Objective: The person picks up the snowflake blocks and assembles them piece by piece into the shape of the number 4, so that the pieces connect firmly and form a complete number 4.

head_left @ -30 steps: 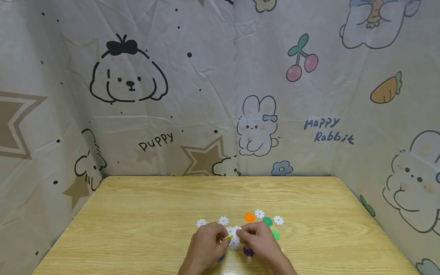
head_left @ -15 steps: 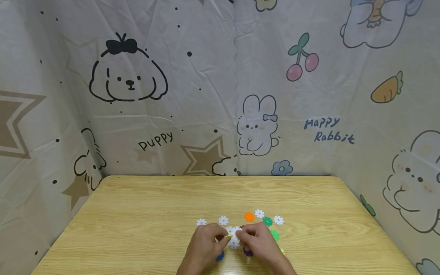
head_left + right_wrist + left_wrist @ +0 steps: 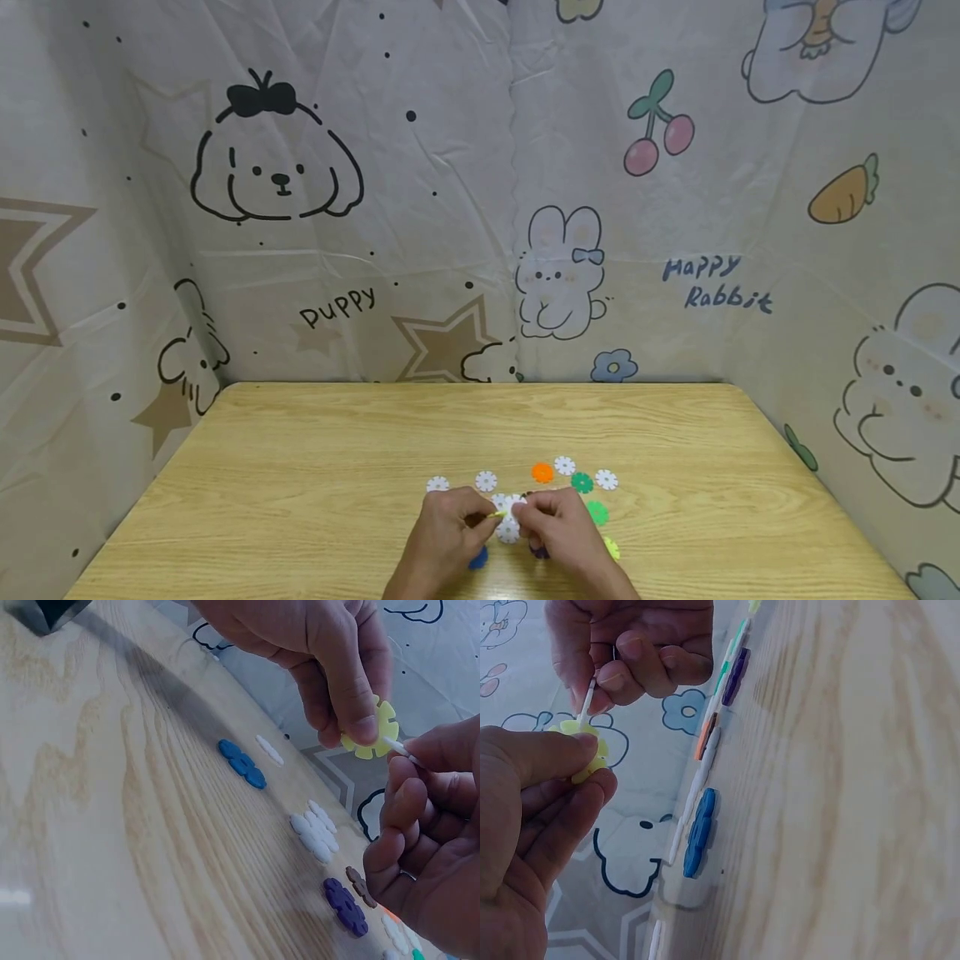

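Note:
My left hand point(image 3: 446, 529) pinches a yellow notched snowflake disc point(image 3: 387, 718) between thumb and fingers. Facing it, my right hand point(image 3: 562, 527) pinches a white snowflake disc point(image 3: 398, 746), seen edge-on in both wrist views. The white disc's edge meets the yellow disc's rim at a notch, the two standing crosswise. Both hands are raised over the table, and the pair hangs above several white discs point(image 3: 507, 532). Below the left hand lies a blue disc point(image 3: 477, 557); a purple disc point(image 3: 345, 906) is partly hidden under the right hand in the head view.
Flat on the wooden table point(image 3: 315, 467) lie more discs: orange point(image 3: 542, 472), dark green point(image 3: 582, 482), light green point(image 3: 597, 512), yellow point(image 3: 612, 547), brown point(image 3: 361, 886) and several white ones point(image 3: 486, 481). A printed curtain point(image 3: 450, 167) hangs behind the table's far edge.
Both hands keep their grip on the two discs and stay almost in place. The whole head view has shifted very slightly; the discs on the table lie as before.

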`<state>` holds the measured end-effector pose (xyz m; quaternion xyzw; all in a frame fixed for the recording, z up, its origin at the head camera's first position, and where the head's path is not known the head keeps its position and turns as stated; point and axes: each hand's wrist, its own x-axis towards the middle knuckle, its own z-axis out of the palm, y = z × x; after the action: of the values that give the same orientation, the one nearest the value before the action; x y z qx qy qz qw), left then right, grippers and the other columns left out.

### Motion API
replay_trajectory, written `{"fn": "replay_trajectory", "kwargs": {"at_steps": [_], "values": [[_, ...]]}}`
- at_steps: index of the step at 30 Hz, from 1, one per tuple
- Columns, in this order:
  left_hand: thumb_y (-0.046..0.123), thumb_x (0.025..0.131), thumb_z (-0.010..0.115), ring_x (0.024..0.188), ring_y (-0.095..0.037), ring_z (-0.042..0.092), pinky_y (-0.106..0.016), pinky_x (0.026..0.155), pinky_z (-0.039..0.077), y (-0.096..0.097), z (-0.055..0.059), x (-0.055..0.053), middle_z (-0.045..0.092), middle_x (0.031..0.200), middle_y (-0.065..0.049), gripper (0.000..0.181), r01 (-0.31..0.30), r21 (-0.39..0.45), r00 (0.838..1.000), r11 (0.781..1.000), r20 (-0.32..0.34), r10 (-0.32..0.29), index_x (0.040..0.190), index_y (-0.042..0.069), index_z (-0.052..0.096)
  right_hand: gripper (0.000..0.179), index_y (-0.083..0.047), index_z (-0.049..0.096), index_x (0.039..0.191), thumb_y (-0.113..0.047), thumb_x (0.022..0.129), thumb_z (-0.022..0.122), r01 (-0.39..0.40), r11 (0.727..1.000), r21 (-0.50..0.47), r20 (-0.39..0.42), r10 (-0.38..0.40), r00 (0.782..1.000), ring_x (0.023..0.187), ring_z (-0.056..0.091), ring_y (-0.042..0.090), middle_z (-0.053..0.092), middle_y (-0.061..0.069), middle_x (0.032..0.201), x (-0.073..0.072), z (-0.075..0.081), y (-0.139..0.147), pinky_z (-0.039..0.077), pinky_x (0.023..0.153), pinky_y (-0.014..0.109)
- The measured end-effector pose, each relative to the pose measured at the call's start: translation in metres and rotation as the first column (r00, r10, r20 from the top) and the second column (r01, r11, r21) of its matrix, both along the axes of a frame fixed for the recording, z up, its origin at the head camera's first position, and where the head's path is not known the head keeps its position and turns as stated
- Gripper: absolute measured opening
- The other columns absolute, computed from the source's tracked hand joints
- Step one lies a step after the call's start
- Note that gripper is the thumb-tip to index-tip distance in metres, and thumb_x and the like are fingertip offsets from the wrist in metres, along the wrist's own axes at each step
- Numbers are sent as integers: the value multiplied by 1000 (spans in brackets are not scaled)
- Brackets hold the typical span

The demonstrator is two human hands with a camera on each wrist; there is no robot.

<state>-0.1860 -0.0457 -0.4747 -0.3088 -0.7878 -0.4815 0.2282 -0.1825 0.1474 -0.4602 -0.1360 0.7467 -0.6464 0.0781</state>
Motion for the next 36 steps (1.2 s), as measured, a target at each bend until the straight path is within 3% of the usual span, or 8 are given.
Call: {"fn": "replay_trajectory", "kwargs": {"at_steps": [7,14,22,32,36], "values": [[-14,66,82,65,1,61,-15,56,51,1,1,0,71,73,1,23,8,19,998,1000,-67,-7,73,6,74,33,13,59,71,-8,96,63,-11,999,-33,-5,11,1000,50,42,8,49,0,55,0,-1,-2,35,47,19],[-15,68,81,66,0,62,-14,58,51,-2,3,1,71,74,-1,21,12,-3,1000,1000,6,-12,74,4,76,32,13,60,71,-8,96,63,10,1000,-28,19,-10,1000,52,43,8,51,2,58,0,-3,-5,38,48,20],[-11,72,81,66,0,61,-16,57,52,-8,5,-2,70,76,-1,18,40,-52,999,998,2,-40,75,5,74,31,9,63,70,-10,95,65,16,1000,1,7,-16,1000,53,43,7,51,2,59,0,-2,-6,38,48,20],[1,67,91,70,-7,65,-22,59,54,-10,6,-1,70,80,0,33,-45,-90,998,995,-53,41,95,6,75,34,11,61,73,-12,98,63,-33,999,-9,16,33,999,52,42,8,49,4,60,-2,-1,-4,38,47,21],[7,69,92,73,-8,64,-23,60,54,-10,9,1,70,82,2,35,-38,-118,999,992,-24,35,100,7,76,33,12,61,75,-12,97,64,-51,998,-22,-5,51,999,48,38,6,45,-1,57,-2,0,-5,34,45,20]]}}
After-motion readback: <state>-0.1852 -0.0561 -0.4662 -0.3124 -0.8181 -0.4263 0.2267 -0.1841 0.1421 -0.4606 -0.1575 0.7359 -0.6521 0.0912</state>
